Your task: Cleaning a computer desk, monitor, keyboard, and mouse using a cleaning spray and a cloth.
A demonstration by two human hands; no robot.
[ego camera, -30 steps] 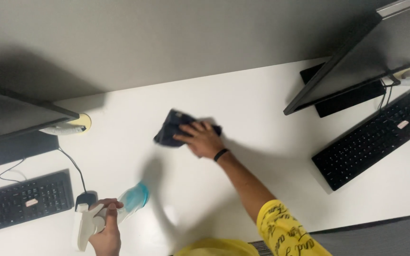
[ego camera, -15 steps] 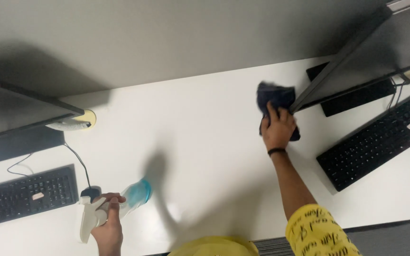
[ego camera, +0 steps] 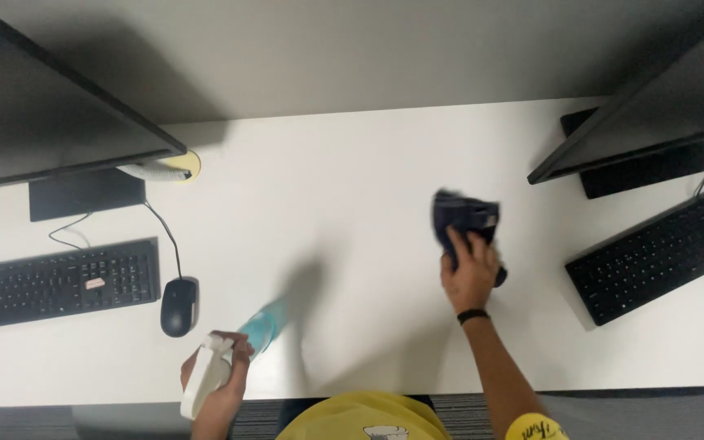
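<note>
Four fingers point(ego camera: 468, 243) atop dark cloth point(ego camera: 462, 216), desk point(ego camera: 352, 179)

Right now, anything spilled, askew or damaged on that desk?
Nothing stands out. The right hand presses a dark cloth on the white desk; the left hand holds a spray bottle tilted above the front edge. No puddle shows. The right keyboard sits at an angle; the left keyboard and mouse lie straight.

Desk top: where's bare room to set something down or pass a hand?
Widest bare patch on the desk: between the mouse and the cloth under the right hand, back to the wall. A narrower strip lies between cloth and right keyboard. Crowded: left end, with left keyboard, mouse and cable; the left hand holds a spray bottle at the front edge.
</note>
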